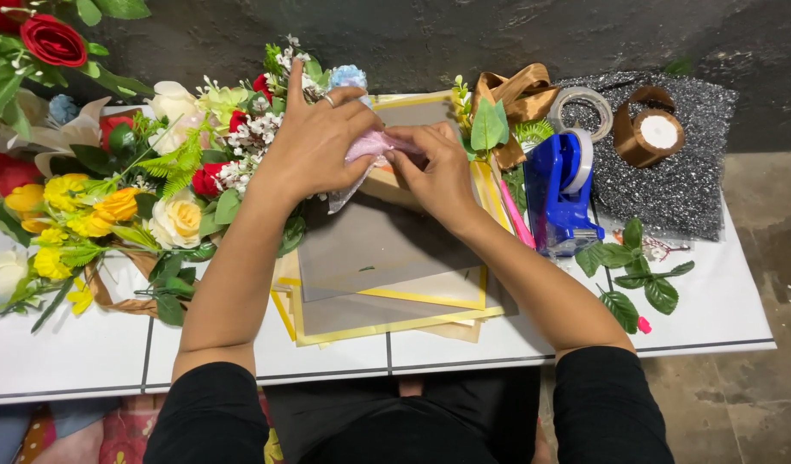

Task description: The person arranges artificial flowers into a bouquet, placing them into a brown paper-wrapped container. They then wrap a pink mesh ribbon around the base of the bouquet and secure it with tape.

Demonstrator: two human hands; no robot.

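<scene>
A small pink piece of material (pixel 371 146) is pinched between both hands above the middle of the white tiled table (pixel 69 352). The left hand (pixel 314 142) is closed on its left part, with the index finger raised and a ring visible on one finger; the right hand (pixel 438 167) is closed on its right end, fingertips touching the material. Whether the piece is fabric or paper cannot be told. Directly beneath the hands lies a stack of grey sheets with yellow borders (pixel 387 275). To the left, artificial flowers (pixel 120 198) in yellow, white and red are spread over the table. To the right stand a blue tape dispenser (pixel 560 193), brown ribbon (pixel 520 90), a brown ribbon roll (pixel 649 133) on a glittery grey sheet (pixel 679 198), and loose green leaves (pixel 636 275).
</scene>
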